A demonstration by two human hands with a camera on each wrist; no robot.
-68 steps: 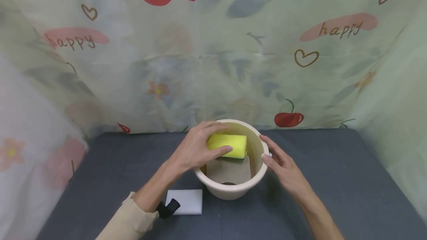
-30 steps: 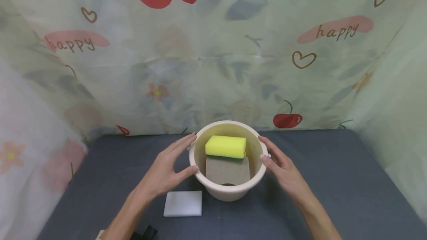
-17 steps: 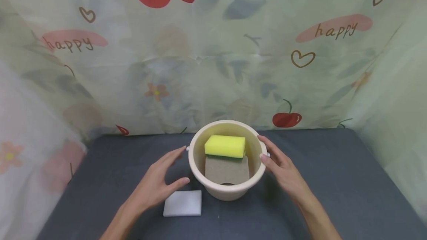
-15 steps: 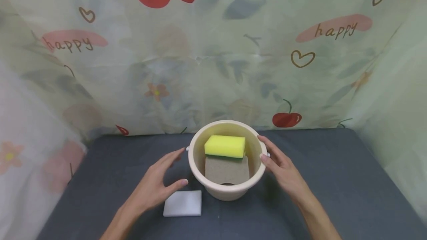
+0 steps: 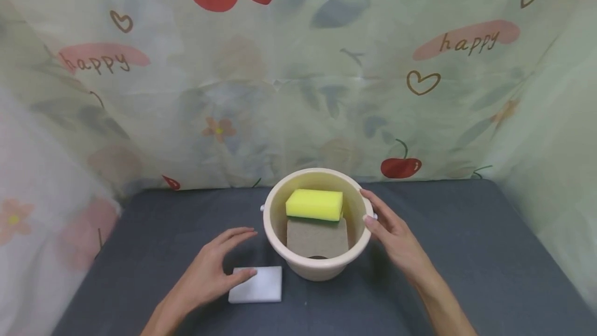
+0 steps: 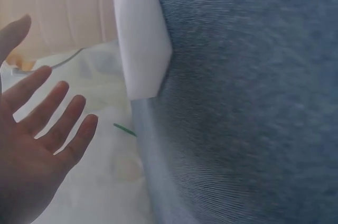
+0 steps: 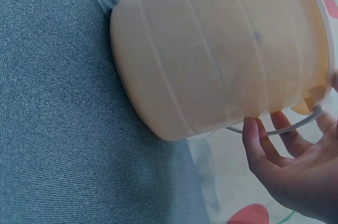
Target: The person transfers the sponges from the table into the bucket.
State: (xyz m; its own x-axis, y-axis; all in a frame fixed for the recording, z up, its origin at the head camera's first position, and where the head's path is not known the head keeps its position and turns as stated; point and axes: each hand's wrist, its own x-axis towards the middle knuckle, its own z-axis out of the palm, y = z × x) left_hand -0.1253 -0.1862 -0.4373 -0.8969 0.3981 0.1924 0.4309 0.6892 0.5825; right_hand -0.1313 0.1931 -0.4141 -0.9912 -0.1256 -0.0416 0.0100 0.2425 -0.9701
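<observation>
A cream bucket [image 5: 317,268] stands upright at the middle of the table. Inside it, a yellow sponge [image 5: 314,204] with a dark green underside lies over a flat grey-brown piece [image 5: 317,237]; a dark round edge shows below that. My right hand [image 5: 396,235] holds the bucket's right rim with thumb and fingers; in the right wrist view, fingertips [image 7: 250,129] touch its side near the handle [image 7: 296,126]. Left of the bucket, a white foam block [image 5: 263,287] lies on the table. My left hand [image 5: 210,268] hovers beside that block, fingers spread and holding nothing.
The dark blue-grey tabletop [image 5: 466,253] runs back to a printed curtain [image 5: 289,92]. More curtain [image 5: 42,211] hangs along the left side, and the right side is also curtained.
My left hand has come out of the bucket, left its rim, and moved left and nearer to the white block. The sponge remains inside. My right hand has stayed at the rim.
</observation>
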